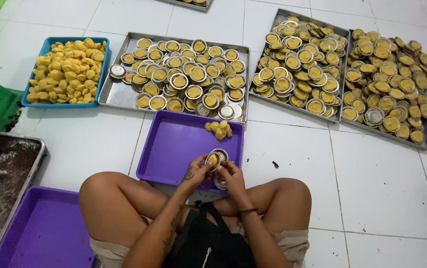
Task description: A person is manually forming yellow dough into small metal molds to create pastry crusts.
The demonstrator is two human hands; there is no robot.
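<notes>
I sit cross-legged on a white tiled floor. My left hand (197, 171) and my right hand (232, 176) together hold a small round metal mould (217, 158) with a yellow cake in it, over the near edge of a purple tray (173, 149). A few loose yellow cakes (219, 129) lie in that tray's far right corner. More empty moulds (220, 183) sit under my right hand.
A metal tray (119, 94) of filled moulds lies just beyond the purple tray. Two more full metal trays (273, 101) (422, 144) are at right. A blue tray (29, 101) heaped with yellow cakes is at left, with green crates, a dirty metal tray (4, 168) and another purple tray (39, 233).
</notes>
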